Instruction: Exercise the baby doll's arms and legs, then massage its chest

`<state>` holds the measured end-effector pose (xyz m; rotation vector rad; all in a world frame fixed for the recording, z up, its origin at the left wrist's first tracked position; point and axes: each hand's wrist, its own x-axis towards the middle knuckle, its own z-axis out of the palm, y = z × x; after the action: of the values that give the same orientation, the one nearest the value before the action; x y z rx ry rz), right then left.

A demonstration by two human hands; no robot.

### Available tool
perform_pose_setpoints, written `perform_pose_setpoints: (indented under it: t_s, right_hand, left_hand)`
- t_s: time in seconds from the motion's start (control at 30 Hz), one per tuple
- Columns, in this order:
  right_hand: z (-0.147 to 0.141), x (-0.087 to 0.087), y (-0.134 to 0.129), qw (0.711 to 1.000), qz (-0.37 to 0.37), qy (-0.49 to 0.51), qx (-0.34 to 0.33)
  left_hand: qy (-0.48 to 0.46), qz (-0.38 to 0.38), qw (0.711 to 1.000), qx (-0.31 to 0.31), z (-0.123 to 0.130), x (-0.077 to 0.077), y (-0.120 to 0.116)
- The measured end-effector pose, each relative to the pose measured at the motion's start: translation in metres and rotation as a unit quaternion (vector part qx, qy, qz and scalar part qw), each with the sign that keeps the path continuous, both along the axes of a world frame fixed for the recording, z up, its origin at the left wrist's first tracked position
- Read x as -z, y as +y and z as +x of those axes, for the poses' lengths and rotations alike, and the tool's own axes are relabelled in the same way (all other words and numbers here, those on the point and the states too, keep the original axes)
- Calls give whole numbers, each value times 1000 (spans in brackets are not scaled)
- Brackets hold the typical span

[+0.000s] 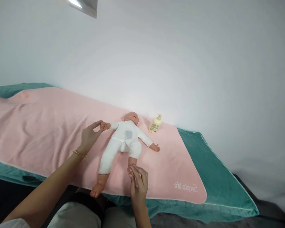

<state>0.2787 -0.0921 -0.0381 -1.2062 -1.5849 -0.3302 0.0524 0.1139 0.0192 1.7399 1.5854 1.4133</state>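
A plain white wall (180, 57) fills the background. A light fixture (83, 5) glows at the top edge. Along the wall runs a bed (218, 177) covered in teal, a pink towel (38, 126) spread over it.

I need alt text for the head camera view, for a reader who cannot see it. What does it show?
A baby doll in a white suit lies face up on a pink towel. The left hand pinches the doll's hand and the right hand grips its foot. A lotion bottle stands by the doll's head, near a white wall.
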Motion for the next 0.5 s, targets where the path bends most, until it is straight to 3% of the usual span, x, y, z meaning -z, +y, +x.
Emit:
perform_pose_setpoints:
  t_s: [0.1, 0.23, 0.37, 0.5]
  right_hand:
    - [7, -20, 23, 1000, -4, 1, -13]
    - [13, -42, 50, 1000, -16, 10, -26]
    - [15, -52, 67, 999, -26, 18, -34]
    - [15, -54, 71, 998, -36, 25, -41]
  left_hand:
    - [-1, 19, 998, 56, 26, -16, -5]
    - [100, 48, 981, 162, 58, -31, -6]
    - [186, 49, 955, 228, 73, -28, -6]
    - [194, 51, 949, 245, 69, -19, -5]
